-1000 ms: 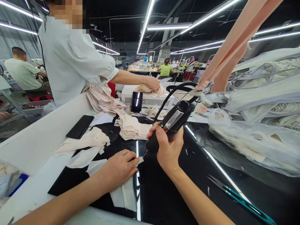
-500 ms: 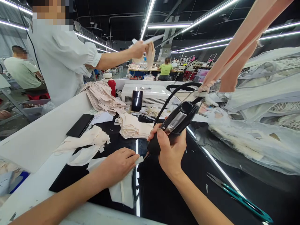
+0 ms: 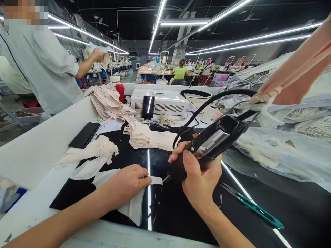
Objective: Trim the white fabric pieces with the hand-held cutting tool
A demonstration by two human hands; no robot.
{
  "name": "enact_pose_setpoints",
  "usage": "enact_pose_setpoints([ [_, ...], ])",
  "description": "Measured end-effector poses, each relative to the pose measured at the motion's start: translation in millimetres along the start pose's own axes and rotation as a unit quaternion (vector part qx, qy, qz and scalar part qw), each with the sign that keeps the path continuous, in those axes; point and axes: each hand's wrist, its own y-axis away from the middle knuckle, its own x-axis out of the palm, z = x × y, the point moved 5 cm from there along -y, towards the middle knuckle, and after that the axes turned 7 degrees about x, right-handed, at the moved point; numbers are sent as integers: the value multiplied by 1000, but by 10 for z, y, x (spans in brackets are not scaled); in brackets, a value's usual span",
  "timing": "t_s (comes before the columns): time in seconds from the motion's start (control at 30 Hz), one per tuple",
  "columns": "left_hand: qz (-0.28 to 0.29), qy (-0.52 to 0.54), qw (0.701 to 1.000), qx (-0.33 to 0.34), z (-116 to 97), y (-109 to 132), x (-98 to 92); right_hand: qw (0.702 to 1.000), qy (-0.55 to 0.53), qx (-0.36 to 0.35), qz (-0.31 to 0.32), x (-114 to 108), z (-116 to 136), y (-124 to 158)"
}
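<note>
Holding one tool, right hand; one white strip, left hand.

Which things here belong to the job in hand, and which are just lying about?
In use:
black corded handheld tool, in the right hand
narrow white fabric strip, held by the left hand

Apparently lying about:
teal-handled metal scissors
flat black phone

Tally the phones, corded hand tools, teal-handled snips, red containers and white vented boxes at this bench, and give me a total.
Phones: 2 (one lying flat, one standing upright)
Corded hand tool: 1, in the right hand
Teal-handled snips: 1
Red container: 1
White vented box: 1
Total: 6
</note>
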Motion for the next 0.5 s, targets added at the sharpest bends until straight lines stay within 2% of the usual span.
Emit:
enact_pose_setpoints([
  [0.33, 55, -51, 997, 17, -32, 24, 13, 1000, 9, -4, -4, 5, -3, 8],
  [0.5, 81, -55, 995, 3, -29, 25, 14, 1000, 3, 5, -9, 17, 2, -24],
])
